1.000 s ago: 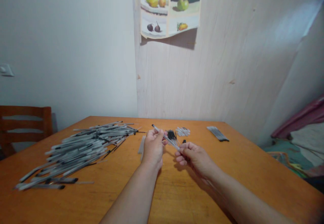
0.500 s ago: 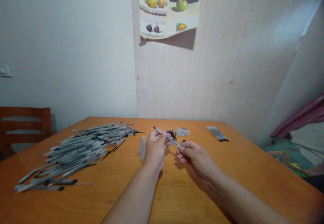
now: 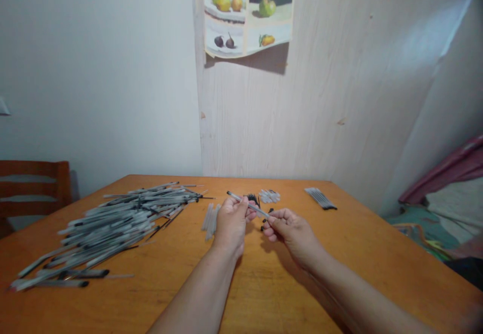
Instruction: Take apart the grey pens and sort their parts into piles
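Observation:
Both my hands hold one slim translucent pen [image 3: 259, 210] above the table, slanting from upper left down to the right. My left hand [image 3: 233, 223] pinches its upper part between thumb and fingers, and a dark end sticks out past the thumb. The lower end sits in the pinch of my right hand [image 3: 289, 230], which hides the tip. Behind my hands lie a cluster of small black pieces [image 3: 251, 199] and a group of clear caps [image 3: 269, 196]. A few black bits [image 3: 264, 224] rest beside my right fingers. Several clear tubes [image 3: 210, 221] lie left of my left hand.
A big heap of pens and parts [image 3: 124, 223] covers the left of the wooden table [image 3: 256, 294]. At the back right lies a neat row of pens [image 3: 320, 198]. A wooden chair [image 3: 33, 188] stands at the left, with piled cloth [image 3: 456, 198] on the right.
The view has turned slightly to the right, so the table's things sit a little further left. Both hands keep the same pinch on the pen.

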`<state>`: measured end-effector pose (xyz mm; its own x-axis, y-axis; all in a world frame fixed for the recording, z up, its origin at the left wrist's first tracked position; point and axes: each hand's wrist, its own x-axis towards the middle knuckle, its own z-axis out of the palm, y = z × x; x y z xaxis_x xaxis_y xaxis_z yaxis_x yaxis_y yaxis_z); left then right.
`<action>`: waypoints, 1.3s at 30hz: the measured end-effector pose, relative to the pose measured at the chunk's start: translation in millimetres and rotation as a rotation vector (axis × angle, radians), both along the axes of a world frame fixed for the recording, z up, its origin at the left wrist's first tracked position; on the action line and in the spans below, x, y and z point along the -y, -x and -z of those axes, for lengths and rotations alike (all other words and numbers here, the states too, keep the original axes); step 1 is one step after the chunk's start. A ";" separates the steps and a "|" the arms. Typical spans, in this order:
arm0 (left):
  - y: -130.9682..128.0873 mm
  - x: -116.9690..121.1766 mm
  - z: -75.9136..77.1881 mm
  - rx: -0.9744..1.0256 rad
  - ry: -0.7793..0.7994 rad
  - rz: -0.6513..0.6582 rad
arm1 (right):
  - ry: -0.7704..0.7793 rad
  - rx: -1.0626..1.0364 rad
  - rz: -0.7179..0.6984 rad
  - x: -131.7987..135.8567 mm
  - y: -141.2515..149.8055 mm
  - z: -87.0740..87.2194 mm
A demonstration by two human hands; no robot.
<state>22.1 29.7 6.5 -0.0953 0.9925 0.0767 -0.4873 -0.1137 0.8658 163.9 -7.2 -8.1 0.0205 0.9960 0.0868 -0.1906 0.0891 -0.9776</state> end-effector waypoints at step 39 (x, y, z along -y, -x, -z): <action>-2.9 7.4 -5.6 -0.017 -0.069 -0.008 | -0.053 0.056 -0.038 -4.6 -3.1 -0.6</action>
